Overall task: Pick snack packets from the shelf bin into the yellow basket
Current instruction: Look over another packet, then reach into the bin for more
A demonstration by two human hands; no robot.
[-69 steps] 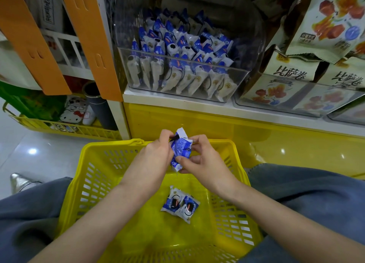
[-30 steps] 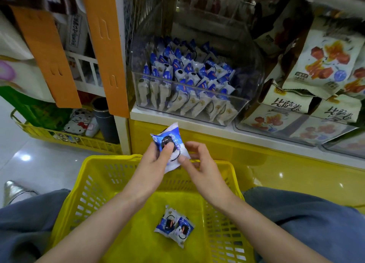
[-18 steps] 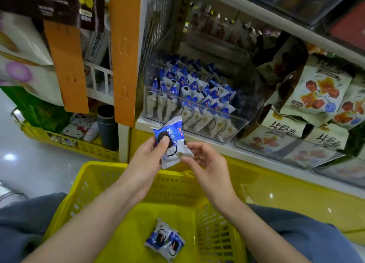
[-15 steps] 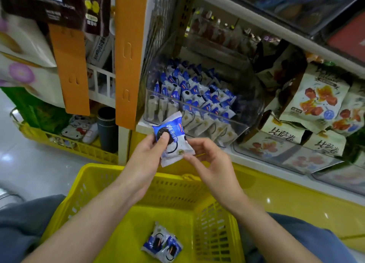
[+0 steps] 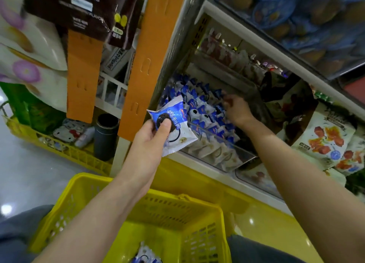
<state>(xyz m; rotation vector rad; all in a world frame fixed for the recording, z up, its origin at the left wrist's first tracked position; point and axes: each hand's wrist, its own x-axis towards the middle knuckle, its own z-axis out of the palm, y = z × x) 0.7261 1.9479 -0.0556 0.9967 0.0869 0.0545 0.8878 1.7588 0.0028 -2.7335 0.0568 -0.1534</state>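
Shop shelving (image 5: pixel 217 176) fills the background, and below it the yellow basket (image 5: pixel 167 209) has few dropped packets (image 5: pixel 145 255) while the clear bin (image 5: pixel 221 140) looks nearly full, so most picking seems left; the right hand (image 5: pixel 237 109) reaches into the bin, fingers too blurred to tell, and the left hand (image 5: pixel 149 144) pinches a held packet (image 5: pixel 175 124) between thumb and fingers, in front of the bin.

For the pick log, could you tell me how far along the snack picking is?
Done: at least one packet lies in the yellow basket. In hand: the left hand grips a fresh packet, not yet dropped in; the right hand reaches among the binned packets, grip blurred. Left: the shelf bin holds many more.
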